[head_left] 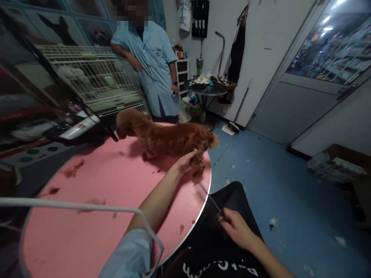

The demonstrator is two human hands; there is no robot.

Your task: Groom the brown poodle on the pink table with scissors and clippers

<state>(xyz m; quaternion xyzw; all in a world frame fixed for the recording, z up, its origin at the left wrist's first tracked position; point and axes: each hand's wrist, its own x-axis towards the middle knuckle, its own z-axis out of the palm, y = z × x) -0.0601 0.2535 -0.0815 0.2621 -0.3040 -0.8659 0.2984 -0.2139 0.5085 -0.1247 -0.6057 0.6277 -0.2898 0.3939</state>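
Note:
A brown curly-haired dog (171, 138) stands on a round pink table (116, 185), its head to the left and its rear near the table's right edge. My left hand (187, 161) reaches across the table and is closed around the upper part of a hind leg. Low at the right, beyond the table edge, my right hand (233, 226) grips the dark handle of a slicker brush (213, 200). The brush's head is near the dog's hind paw, blurred; whether it touches the fur I cannot tell. Tufts of brown hair (74, 169) lie on the pink surface.
A person in a light blue coat (158, 58) stands behind the table. A white bent tube (87, 204) crosses the near left. Wire cages (92, 73) stand at the left. A small dark round table (203, 89) holds items. A door (307, 85) and boxes (339, 164) are at the right.

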